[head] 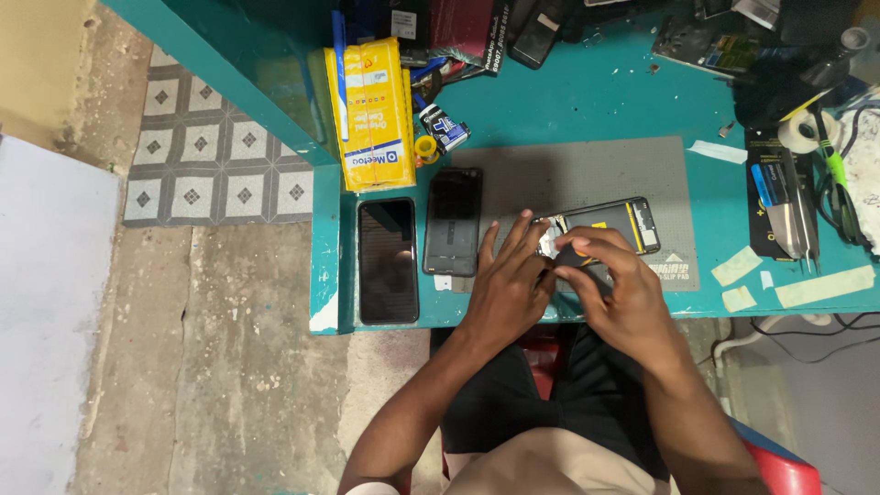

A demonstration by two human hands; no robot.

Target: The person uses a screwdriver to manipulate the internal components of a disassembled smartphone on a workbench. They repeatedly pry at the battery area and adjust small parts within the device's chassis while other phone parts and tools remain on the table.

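We see an opened phone [612,225] lying on a grey mat [587,170] near the front edge of the teal tabletop [596,101]; our left hand [509,284] rests on its near end with fingers spread, grasping nothing; our right hand [612,280] pinches a small pale part [550,246] at that same end; left of the mat's middle lies a dark back cover [453,220], and beside it a black phone [388,259], screen up; behind them sits a yellow packet [371,115]; tweezers [796,215] lie far right.
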